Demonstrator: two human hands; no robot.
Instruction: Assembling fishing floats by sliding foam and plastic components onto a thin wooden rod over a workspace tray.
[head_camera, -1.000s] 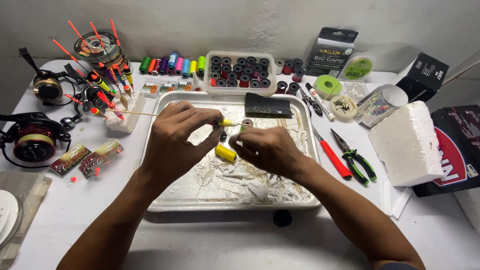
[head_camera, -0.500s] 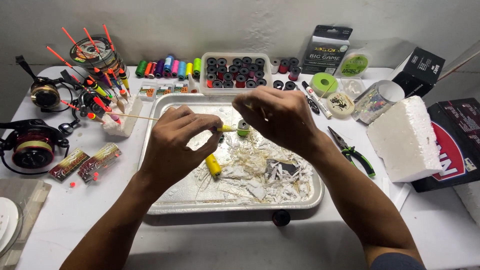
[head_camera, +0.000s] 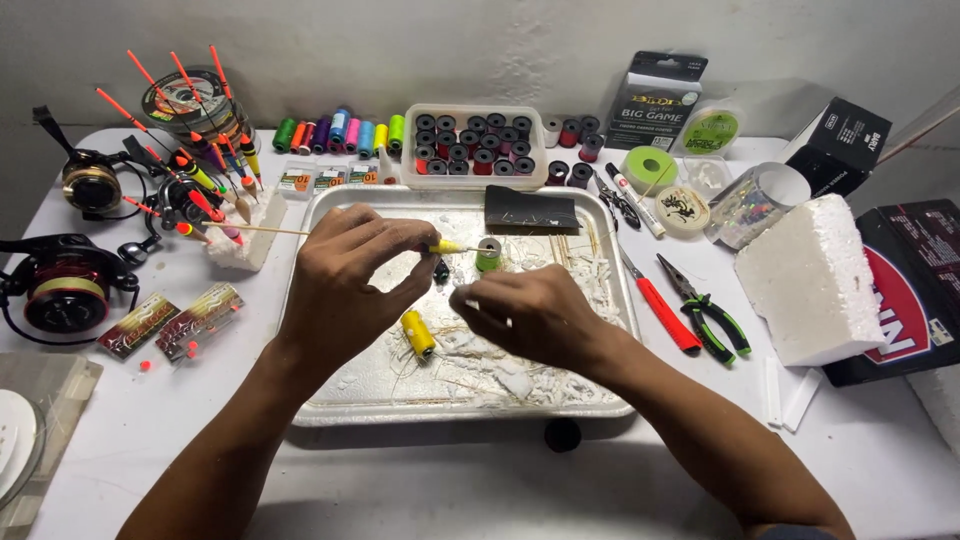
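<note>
Yellow paint covers the tip of a slim wooden float stick (head_camera: 300, 231), which the left hand (head_camera: 350, 285) holds level over the metal tray (head_camera: 330, 390); its fingers (head_camera: 415, 248) are pressed together, pinching the stick just behind the yellow end. The bare wooden shaft runs leftward beyond the fingers, toward the block of finished floats (head_camera: 190, 190). Just past the tip stands a small green thread spool (head_camera: 489, 254). The right hand (head_camera: 530, 315), below and to the right of the pinch, has its fingers curled and closed; a fine thread appears to run from them, though it is too thin to confirm. Judged from this, the wrapping of the stick is under way: the tip is coloured, the shaft looks unwrapped. A yellow spool (head_camera: 418, 333) lies below the left fingers among white shavings (head_camera: 520, 375). Farther right of both hands on the table lie a red-handled knife (head_camera: 665, 310), green pliers (head_camera: 710, 310) and a foam block (head_camera: 805, 280).
</note>
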